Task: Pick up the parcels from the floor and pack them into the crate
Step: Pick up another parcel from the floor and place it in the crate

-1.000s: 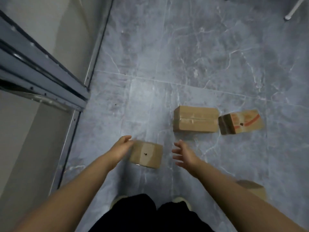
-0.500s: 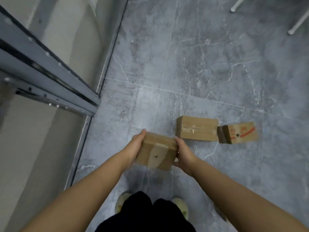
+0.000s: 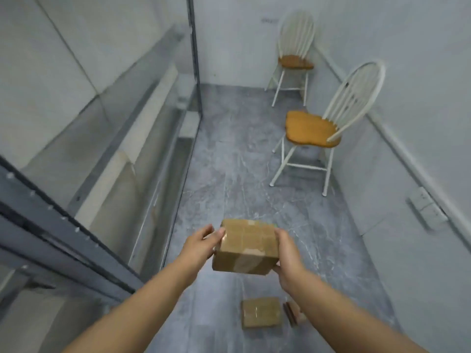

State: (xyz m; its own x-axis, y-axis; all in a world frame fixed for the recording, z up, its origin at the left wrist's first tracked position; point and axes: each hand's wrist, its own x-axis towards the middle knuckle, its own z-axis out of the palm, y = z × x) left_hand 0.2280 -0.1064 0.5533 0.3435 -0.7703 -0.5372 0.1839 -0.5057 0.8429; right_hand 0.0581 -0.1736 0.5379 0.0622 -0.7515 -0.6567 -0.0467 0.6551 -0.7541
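Head view: a taped cardboard parcel (image 3: 245, 247) is held in the air between left hand (image 3: 201, 244) and right hand (image 3: 286, 256), each pressing an opposite end. It looks stiff and light; its tape may be slick, so grip by the ends. Another box (image 3: 261, 313) lies on the floor (image 3: 229, 159) below. No crate shows.

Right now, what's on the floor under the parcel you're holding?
Below the held parcel lies another parcel on the grey floor, with a third beside it, mostly hidden by the right forearm. No crate shows.
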